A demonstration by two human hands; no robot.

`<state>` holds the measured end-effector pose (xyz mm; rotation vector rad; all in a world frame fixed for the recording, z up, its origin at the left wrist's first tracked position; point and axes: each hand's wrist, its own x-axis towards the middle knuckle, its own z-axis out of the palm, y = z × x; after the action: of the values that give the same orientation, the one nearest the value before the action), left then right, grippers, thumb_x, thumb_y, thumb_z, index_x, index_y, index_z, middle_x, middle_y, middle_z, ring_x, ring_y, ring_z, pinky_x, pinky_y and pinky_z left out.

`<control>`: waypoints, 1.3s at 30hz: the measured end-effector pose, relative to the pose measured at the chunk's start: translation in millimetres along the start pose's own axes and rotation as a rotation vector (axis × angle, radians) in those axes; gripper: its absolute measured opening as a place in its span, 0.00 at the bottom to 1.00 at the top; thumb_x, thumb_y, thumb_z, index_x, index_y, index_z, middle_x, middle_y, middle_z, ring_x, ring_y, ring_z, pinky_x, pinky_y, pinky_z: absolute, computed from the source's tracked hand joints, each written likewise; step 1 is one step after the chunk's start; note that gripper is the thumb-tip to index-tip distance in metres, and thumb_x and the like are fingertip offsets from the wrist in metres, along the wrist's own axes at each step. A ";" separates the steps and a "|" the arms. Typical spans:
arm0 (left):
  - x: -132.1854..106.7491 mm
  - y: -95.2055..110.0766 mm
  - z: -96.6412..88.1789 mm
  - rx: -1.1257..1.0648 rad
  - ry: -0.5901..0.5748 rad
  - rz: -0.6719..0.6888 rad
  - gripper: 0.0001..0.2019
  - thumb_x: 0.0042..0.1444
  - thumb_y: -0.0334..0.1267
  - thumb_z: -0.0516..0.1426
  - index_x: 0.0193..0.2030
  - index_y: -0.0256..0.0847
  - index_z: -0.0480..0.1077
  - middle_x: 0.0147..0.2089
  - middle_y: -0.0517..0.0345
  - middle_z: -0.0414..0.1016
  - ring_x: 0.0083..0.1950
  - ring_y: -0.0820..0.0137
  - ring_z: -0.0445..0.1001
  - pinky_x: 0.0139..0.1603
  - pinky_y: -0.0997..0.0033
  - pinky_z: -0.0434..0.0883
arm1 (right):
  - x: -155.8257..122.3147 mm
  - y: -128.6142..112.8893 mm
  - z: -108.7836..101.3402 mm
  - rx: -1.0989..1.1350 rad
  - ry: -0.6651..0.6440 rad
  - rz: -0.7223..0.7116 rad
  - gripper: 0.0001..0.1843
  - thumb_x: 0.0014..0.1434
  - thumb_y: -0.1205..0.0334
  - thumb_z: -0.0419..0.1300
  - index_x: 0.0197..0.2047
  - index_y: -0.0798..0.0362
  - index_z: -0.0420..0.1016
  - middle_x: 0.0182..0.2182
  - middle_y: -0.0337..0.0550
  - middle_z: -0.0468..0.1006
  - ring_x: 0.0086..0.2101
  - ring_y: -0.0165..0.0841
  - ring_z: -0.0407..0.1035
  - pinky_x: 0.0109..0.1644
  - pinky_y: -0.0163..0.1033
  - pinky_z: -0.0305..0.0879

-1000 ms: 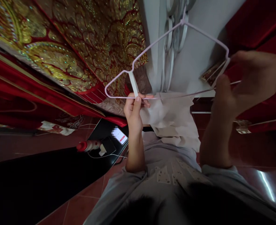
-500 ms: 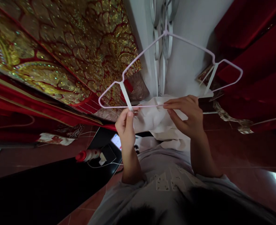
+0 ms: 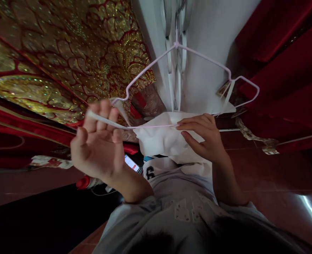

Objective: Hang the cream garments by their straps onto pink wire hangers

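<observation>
A pale pink clothes hanger (image 3: 152, 64) hangs by its hook at the top centre, with white straps looped at both ends. My left hand (image 3: 99, 148) is open, palm up and fingers spread, at the hanger's left end. One loose white strap (image 3: 107, 121) runs across its fingers, slightly blurred. The hanger's left corner is partly hidden behind this hand. On the right, a second white strap (image 3: 228, 95) hangs around the hanger's shoulder notch. My right hand (image 3: 203, 135) holds the lower bar at its fingertips, the thumb a little below. White cloth (image 3: 158, 137) lies below the bar.
Gold sequined fabric (image 3: 92, 46) hangs on the left and dark red cloth (image 3: 285, 77) on the right. White metal scrollwork (image 3: 184, 60) stands behind the hanger. At lower left, a black table (image 3: 39, 215) bears a red-capped bottle (image 3: 83, 182) and a lit phone (image 3: 131, 163).
My left hand has let go its pinch at the left strap and moved left, turning palm up with fingers spread. The strap stretches across them. My right hand stays at the bar.
</observation>
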<state>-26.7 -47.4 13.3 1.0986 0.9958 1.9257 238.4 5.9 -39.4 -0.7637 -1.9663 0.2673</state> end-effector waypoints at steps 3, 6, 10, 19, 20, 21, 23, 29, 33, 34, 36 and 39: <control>1.6 -9.8 -9.7 0.051 0.218 0.213 0.21 0.76 0.38 0.49 0.54 0.54 0.85 0.64 0.72 0.83 0.76 0.59 0.71 0.42 0.67 0.82 | -0.4 1.4 -6.0 -0.009 -0.034 -0.018 0.08 0.72 0.64 0.63 0.50 0.43 0.82 0.48 0.37 0.89 0.46 0.37 0.82 0.54 0.49 0.65; 0.8 -33.1 -15.8 0.110 0.516 0.374 0.16 0.73 0.35 0.55 0.51 0.49 0.86 0.58 0.64 0.86 0.66 0.62 0.80 0.36 0.71 0.78 | -1.0 3.6 -5.0 0.002 -0.040 -0.038 0.08 0.71 0.64 0.64 0.50 0.43 0.81 0.49 0.38 0.89 0.46 0.37 0.82 0.54 0.49 0.64; 0.0 -67.0 -6.7 0.146 0.306 0.127 0.13 0.70 0.48 0.64 0.49 0.40 0.84 0.52 0.47 0.87 0.53 0.55 0.85 0.29 0.71 0.73 | 0.6 11.2 12.7 0.004 -0.047 -0.021 0.08 0.71 0.63 0.63 0.49 0.40 0.82 0.53 0.37 0.87 0.49 0.39 0.80 0.58 0.52 0.65; -14.4 -98.1 62.4 -0.097 0.096 -0.120 0.20 0.70 0.58 0.64 0.39 0.43 0.73 0.40 0.52 0.84 0.41 0.65 0.85 0.29 0.77 0.76 | -6.2 29.3 41.6 0.050 0.251 0.079 0.10 0.70 0.61 0.64 0.52 0.39 0.83 0.54 0.38 0.85 0.58 0.42 0.78 0.73 0.60 0.63; -14.9 -98.1 65.0 -0.101 0.102 -0.121 0.21 0.71 0.58 0.64 0.38 0.42 0.73 0.39 0.53 0.84 0.41 0.66 0.85 0.28 0.78 0.75 | -12.3 34.3 40.2 0.073 0.405 0.116 0.12 0.69 0.61 0.65 0.53 0.39 0.83 0.54 0.39 0.84 0.58 0.42 0.77 0.71 0.60 0.66; -14.9 -97.9 66.4 -0.096 0.108 -0.123 0.21 0.71 0.59 0.64 0.38 0.42 0.72 0.39 0.53 0.84 0.41 0.66 0.85 0.28 0.78 0.75 | -18.9 40.8 37.9 0.109 0.560 0.163 0.14 0.68 0.61 0.67 0.55 0.40 0.83 0.55 0.40 0.83 0.57 0.42 0.77 0.69 0.58 0.69; -14.5 -97.2 67.0 -0.080 0.113 -0.124 0.22 0.72 0.59 0.63 0.37 0.42 0.70 0.38 0.53 0.83 0.41 0.66 0.86 0.27 0.78 0.74 | -30.8 57.0 31.7 0.206 0.768 0.254 0.20 0.64 0.60 0.71 0.59 0.39 0.82 0.56 0.41 0.81 0.55 0.41 0.77 0.64 0.54 0.73; -16.0 -94.2 66.7 -0.103 0.092 -0.074 0.22 0.72 0.59 0.63 0.37 0.42 0.70 0.37 0.53 0.83 0.44 0.62 0.87 0.28 0.77 0.77 | -39.0 79.8 24.2 0.446 0.498 0.392 0.28 0.61 0.54 0.74 0.64 0.38 0.79 0.59 0.43 0.82 0.61 0.44 0.78 0.68 0.57 0.74; -17.0 -90.4 63.8 -0.097 0.105 -0.068 0.23 0.72 0.59 0.63 0.36 0.42 0.70 0.36 0.53 0.83 0.43 0.62 0.87 0.28 0.78 0.77 | -36.3 68.4 34.2 0.487 0.562 0.337 0.26 0.63 0.58 0.73 0.64 0.37 0.80 0.57 0.38 0.84 0.57 0.38 0.81 0.65 0.50 0.77; -16.7 -89.6 62.8 -0.107 0.095 -0.059 0.22 0.72 0.58 0.64 0.36 0.42 0.70 0.36 0.53 0.83 0.43 0.63 0.87 0.28 0.78 0.77 | -36.6 67.7 35.1 0.475 0.597 0.324 0.24 0.64 0.59 0.72 0.63 0.37 0.80 0.57 0.39 0.84 0.57 0.37 0.81 0.64 0.49 0.77; -15.9 -89.0 61.0 -0.122 0.071 -0.043 0.22 0.71 0.58 0.65 0.37 0.42 0.71 0.36 0.53 0.83 0.41 0.63 0.87 0.29 0.77 0.78 | -38.7 70.4 32.7 0.436 0.653 0.307 0.21 0.66 0.61 0.71 0.61 0.38 0.81 0.56 0.40 0.83 0.57 0.37 0.80 0.62 0.47 0.78; -14.7 -90.2 60.4 -0.106 0.058 -0.039 0.23 0.70 0.60 0.65 0.36 0.42 0.71 0.36 0.53 0.83 0.40 0.63 0.87 0.29 0.77 0.78 | -42.7 77.8 21.4 0.405 0.614 0.330 0.16 0.66 0.60 0.72 0.57 0.40 0.83 0.51 0.41 0.85 0.51 0.35 0.81 0.56 0.44 0.78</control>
<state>50.6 -1.4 -49.2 0.9616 0.9282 1.9650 265.3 43.0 -118.4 -0.7819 -1.1579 0.5378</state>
